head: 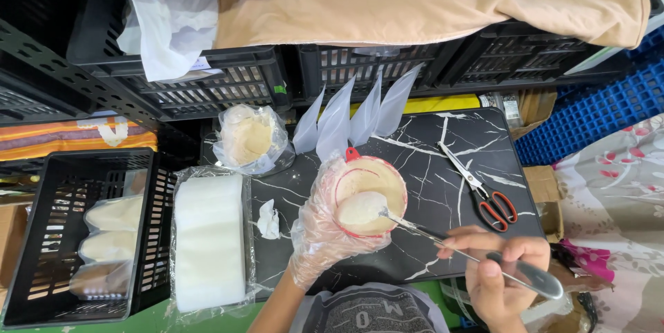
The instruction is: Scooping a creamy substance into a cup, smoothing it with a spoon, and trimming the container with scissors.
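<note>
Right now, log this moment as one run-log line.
left hand: plastic-gloved, holds small red-rimmed bowl | right hand: bare, holds spoon, tip in bowl's white dough | scissors: lying on marble tabletop

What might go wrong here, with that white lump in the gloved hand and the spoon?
The white lump sits loosely on the spoon tip over the red-rimmed cup in the gloved left hand; it might slip onto the marble tabletop. The open scissors lie close to the right hand, perhaps a nick hazard.
</note>
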